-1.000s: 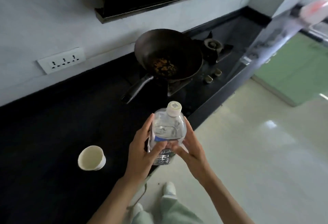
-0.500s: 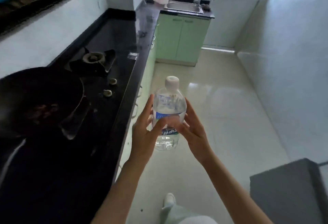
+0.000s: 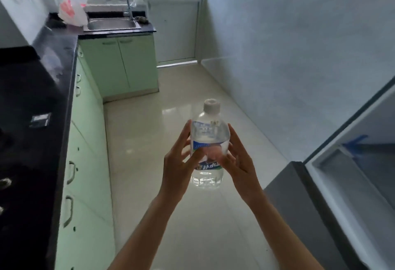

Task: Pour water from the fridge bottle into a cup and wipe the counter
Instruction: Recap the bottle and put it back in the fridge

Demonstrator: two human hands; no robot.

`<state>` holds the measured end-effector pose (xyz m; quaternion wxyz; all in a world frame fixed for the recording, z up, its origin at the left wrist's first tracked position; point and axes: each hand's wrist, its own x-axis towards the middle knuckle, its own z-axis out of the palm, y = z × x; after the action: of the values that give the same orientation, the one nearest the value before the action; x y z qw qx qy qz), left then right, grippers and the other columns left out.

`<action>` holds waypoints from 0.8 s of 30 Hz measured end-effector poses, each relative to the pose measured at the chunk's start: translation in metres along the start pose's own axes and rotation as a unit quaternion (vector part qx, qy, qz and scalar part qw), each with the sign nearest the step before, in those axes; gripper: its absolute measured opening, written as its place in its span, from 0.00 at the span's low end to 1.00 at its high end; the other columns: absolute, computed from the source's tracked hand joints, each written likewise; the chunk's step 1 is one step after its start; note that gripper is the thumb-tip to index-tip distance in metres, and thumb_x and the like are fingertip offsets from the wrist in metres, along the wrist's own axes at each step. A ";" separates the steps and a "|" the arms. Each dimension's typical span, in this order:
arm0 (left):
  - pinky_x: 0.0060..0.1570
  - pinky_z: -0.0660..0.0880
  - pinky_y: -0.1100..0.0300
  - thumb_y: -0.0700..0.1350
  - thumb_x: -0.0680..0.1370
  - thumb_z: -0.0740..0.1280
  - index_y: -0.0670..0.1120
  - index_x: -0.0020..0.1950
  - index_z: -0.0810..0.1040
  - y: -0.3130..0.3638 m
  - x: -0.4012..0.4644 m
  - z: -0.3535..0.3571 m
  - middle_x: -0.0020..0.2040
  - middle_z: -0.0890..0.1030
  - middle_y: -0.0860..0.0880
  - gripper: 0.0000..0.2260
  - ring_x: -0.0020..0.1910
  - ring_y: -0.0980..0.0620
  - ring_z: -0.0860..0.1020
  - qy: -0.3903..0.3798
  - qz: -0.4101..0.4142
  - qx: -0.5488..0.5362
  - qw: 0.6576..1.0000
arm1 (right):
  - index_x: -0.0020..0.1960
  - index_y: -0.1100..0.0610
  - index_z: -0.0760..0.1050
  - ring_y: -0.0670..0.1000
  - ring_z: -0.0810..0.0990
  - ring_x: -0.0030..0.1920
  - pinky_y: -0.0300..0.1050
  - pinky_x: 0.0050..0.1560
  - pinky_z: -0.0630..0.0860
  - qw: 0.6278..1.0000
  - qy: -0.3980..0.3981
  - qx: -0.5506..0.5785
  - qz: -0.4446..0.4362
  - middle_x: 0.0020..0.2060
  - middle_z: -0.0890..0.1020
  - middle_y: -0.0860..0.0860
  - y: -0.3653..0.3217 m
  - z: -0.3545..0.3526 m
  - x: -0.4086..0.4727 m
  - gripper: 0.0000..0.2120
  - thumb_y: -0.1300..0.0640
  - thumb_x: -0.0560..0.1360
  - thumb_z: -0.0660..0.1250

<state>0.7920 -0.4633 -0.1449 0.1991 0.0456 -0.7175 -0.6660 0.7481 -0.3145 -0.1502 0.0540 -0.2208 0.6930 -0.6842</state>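
A clear plastic water bottle (image 3: 208, 133) with a white cap and a blue label stays upright at chest height over the tiled floor, partly filled. My left hand (image 3: 177, 162) holds its left side with the thumb across the label. On the bottle's right side, my right hand (image 3: 241, 162) mirrors that hold, fingers reaching up along it. The black counter (image 3: 32, 90) runs along the left edge. The cup is out of view.
The open fridge (image 3: 363, 162) stands at the right, close to my right arm. Green cabinets (image 3: 85, 141) sit under the counter. A steel sink (image 3: 111, 23) with a tap and a plastic bag (image 3: 73, 11) lie at the far end. Pale floor (image 3: 192, 88) stretches ahead.
The view has swung right, away from the counter, wok and cup, toward the floor and fridge. Both hands kept the same hold on the capped bottle throughout.
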 end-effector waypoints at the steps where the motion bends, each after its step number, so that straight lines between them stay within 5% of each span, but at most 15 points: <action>1: 0.48 0.75 0.72 0.56 0.73 0.70 0.65 0.70 0.64 0.000 0.012 0.007 0.58 0.76 0.68 0.28 0.56 0.70 0.77 -0.010 0.000 -0.008 1.000 | 0.77 0.55 0.57 0.54 0.70 0.70 0.65 0.65 0.69 1.000 0.015 -0.009 0.001 0.72 0.69 0.52 0.002 -0.008 0.008 0.38 0.42 0.73 0.68; 7: 0.43 0.76 0.73 0.45 0.76 0.67 0.55 0.74 0.63 -0.004 0.102 0.040 0.58 0.76 0.63 0.27 0.50 0.73 0.78 -0.082 0.008 -0.042 0.996 | 0.75 0.51 0.59 0.51 0.72 0.69 0.62 0.66 0.71 0.993 0.113 -0.038 -0.015 0.71 0.70 0.49 0.007 -0.037 0.073 0.40 0.35 0.70 0.68; 12: 0.44 0.77 0.69 0.36 0.78 0.65 0.50 0.76 0.62 -0.007 0.189 0.066 0.62 0.78 0.52 0.28 0.52 0.65 0.80 -0.166 0.016 -0.097 0.981 | 0.75 0.51 0.60 0.50 0.74 0.67 0.54 0.64 0.74 0.975 0.208 -0.065 -0.035 0.70 0.72 0.48 0.007 -0.054 0.138 0.41 0.34 0.69 0.68; 24: 0.50 0.80 0.59 0.49 0.76 0.68 0.54 0.76 0.64 0.049 0.324 0.226 0.61 0.81 0.54 0.29 0.57 0.54 0.81 -0.433 0.070 -0.186 0.879 | 0.72 0.39 0.62 0.43 0.76 0.63 0.45 0.60 0.77 0.876 0.454 -0.143 -0.082 0.67 0.75 0.45 -0.044 -0.171 0.202 0.28 0.54 0.76 0.68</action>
<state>0.4271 -0.3534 -0.0316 -0.0811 -0.3355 -0.5967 -0.7245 0.5125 -0.2314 -0.0512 -0.3545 0.0528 0.7111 -0.6048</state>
